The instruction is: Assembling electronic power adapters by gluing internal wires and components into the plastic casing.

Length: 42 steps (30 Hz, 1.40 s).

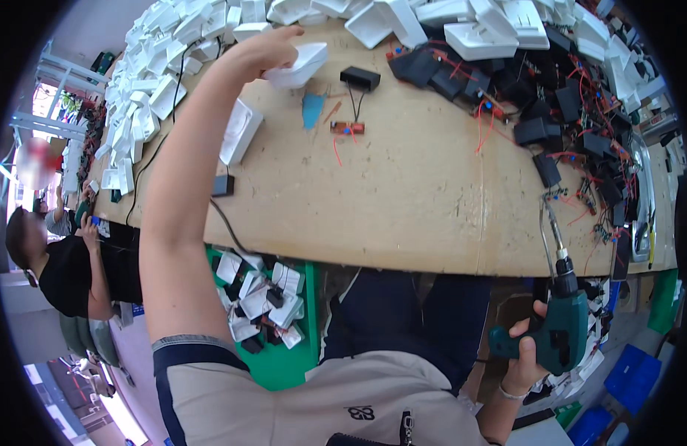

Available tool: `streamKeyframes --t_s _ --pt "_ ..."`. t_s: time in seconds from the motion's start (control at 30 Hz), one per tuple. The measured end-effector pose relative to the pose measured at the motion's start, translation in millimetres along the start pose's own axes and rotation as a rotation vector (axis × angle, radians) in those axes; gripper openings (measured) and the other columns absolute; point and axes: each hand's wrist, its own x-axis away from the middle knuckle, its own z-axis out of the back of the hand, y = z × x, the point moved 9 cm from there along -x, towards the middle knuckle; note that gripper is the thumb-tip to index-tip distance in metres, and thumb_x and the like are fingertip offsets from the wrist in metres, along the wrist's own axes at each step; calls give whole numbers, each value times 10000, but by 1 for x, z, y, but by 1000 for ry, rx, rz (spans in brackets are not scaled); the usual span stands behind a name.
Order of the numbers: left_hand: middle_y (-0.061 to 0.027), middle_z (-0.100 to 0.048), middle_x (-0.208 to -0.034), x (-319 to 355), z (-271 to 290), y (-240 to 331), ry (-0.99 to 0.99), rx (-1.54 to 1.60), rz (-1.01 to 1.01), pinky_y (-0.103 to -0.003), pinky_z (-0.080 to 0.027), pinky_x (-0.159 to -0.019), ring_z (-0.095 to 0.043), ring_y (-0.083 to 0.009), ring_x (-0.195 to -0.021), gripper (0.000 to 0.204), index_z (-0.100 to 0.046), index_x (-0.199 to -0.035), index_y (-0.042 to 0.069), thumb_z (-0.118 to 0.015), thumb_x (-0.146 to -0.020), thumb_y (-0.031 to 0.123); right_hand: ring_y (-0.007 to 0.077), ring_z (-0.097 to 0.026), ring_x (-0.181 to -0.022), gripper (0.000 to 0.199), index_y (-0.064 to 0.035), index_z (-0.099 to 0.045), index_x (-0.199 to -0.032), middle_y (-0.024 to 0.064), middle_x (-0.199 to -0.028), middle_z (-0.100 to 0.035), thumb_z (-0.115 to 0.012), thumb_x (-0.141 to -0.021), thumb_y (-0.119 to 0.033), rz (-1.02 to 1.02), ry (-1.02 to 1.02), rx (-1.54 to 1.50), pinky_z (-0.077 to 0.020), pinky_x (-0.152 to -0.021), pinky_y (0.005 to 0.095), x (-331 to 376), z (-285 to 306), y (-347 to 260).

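My left arm reaches to the far side of the table, where my left hand (266, 55) is closed on the near edge of a white plastic housing (308, 65). Down at the right, in front of the table edge, my right hand (527, 363) grips a dark green soldering gun (569, 327). Its metal tip and thin side tube point up over the tabletop. A black box-shaped part (360, 77) is wired to a small circuit board (348, 128) with a red wire, right of the white housing. Another white housing (241, 132) lies beside my left forearm.
White housings (165, 37) are heaped along the far and left sides of the table (388, 208). Black parts with red wires (529, 97) pile up at the right. A green bin (308, 327) of assembled pieces stands below the edge. Another person (61, 267) works at the left.
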Motion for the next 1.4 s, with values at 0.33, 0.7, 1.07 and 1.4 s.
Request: streamKeyframes --t_s 0.33,0.7,1.07,1.4 --pt "-107 -515 -951 138 -114 63 -61 1049 -162 -302 -487 -658 -574 -179 -773 359 -425 -1068 -20 -543 -736 49 143 -550 -655 558 53 -359 -1199 203 -1066 -523 -614 -735 -125 153 -45 -72 -463 -569 222 8 1 -12" --pt "-165 -535 -920 176 -157 126 267 260 -503 -286 -472 -606 -555 -208 -633 384 -434 -1047 -58 -577 -739 123 134 -553 -655 570 42 -309 -1233 219 -1098 -509 -575 -743 -79 209 -55 -51 -483 -585 224 22 9 -16" --pt "-147 -556 -640 196 -102 43 221 97 -352 -343 -450 -602 -571 -278 -667 141 -618 -765 19 -581 -708 142 143 -548 -658 574 41 -313 -1233 228 -1108 -501 -583 -745 -93 220 -49 -89 -484 -578 240 25 13 -16" --pt "-74 -560 -893 142 -78 57 423 -141 -947 -315 -452 -676 -552 -250 -784 257 -589 -994 67 -591 -738 38 165 -567 -683 647 18 -277 -1287 291 -1241 -366 -601 -779 -217 9 -101 -654 -494 -520 211 -12 -31 -11"
